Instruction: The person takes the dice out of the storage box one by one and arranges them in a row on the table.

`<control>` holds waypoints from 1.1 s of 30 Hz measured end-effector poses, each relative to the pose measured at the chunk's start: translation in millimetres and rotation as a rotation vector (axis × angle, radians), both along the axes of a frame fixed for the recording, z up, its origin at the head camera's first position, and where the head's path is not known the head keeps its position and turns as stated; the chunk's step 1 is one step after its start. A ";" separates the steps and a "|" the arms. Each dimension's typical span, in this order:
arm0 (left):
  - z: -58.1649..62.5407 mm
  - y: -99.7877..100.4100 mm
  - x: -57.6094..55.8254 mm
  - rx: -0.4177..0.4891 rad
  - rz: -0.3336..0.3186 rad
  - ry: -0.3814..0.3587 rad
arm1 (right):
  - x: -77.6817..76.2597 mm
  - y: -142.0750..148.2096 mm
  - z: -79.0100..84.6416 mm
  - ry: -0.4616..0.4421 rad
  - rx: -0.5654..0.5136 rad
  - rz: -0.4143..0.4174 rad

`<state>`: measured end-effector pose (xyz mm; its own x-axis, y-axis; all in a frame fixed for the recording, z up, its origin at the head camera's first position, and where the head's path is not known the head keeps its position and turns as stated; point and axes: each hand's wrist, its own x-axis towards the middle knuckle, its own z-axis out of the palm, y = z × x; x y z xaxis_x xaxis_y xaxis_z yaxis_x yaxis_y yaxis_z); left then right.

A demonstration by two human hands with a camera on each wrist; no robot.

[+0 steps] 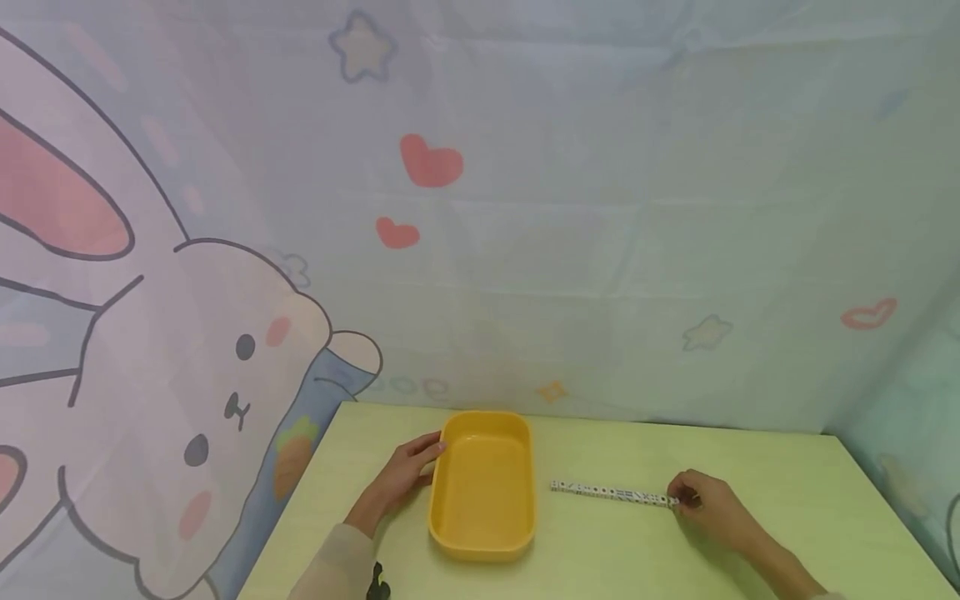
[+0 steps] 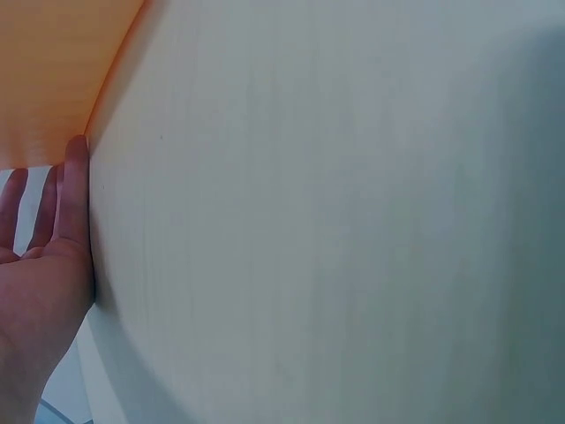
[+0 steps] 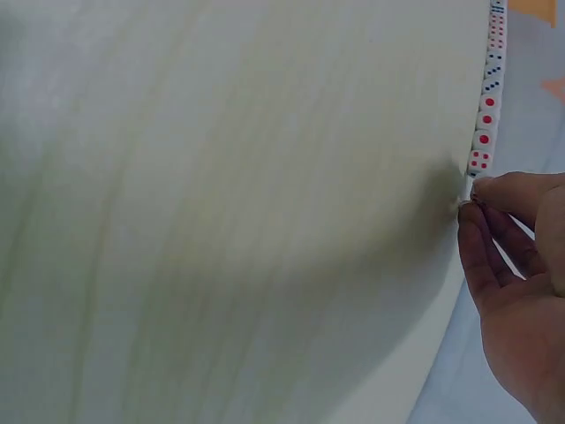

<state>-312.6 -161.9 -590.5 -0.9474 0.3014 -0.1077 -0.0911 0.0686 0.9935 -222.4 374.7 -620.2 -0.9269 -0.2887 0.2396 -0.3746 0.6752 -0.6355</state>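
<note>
A long straight row of white dice (image 1: pixel 611 493) lies on the table right of a yellow plastic tray (image 1: pixel 482 546). My right hand (image 1: pixel 708 507) is at the row's right end, thumb and fingertips pinching a die that they mostly hide. Seen from the right wrist, the pinch of the right hand (image 3: pixel 521 265) sits just past the last plainly visible die (image 3: pixel 479 161), which shows red pips. My left hand (image 1: pixel 405 471) rests against the tray's left side, its thumb near the rim. Fairly straight fingers (image 2: pixel 75 190) touch the tray wall in the left wrist view.
The pale yellow-green table (image 1: pixel 600 558) ends at the back against a hanging cloth (image 1: pixel 600 208) printed with a rabbit and hearts. A small black object (image 1: pixel 378 583) with a yellow mark lies at the front, beside the left sleeve (image 1: pixel 337 562).
</note>
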 end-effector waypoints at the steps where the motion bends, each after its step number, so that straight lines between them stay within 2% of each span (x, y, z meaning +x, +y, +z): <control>1: -0.1 -0.3 -0.3 0.001 -0.003 0.002 | -1.1 0.0 -2.5 0.009 0.003 0.004; 6: -5.3 0.7 0.7 0.006 -0.029 0.000 | -1.7 0.5 -9.3 0.021 0.034 0.001; 11: -8.7 3.9 1.3 0.005 -0.046 -0.001 | 3.2 2.2 -9.0 0.015 0.066 0.023; 26: -0.8 4.5 -8.3 -0.019 -0.062 -0.010 | -1.7 5.1 -7.1 -0.007 -0.002 0.016; 30: 7.0 3.1 -7.0 -0.032 -0.050 0.012 | -3.6 4.1 -4.3 -0.028 -0.023 0.045; 33: 24.2 4.8 -5.0 -0.119 0.003 0.080 | -5.8 -0.1 7.5 -0.044 -0.019 0.040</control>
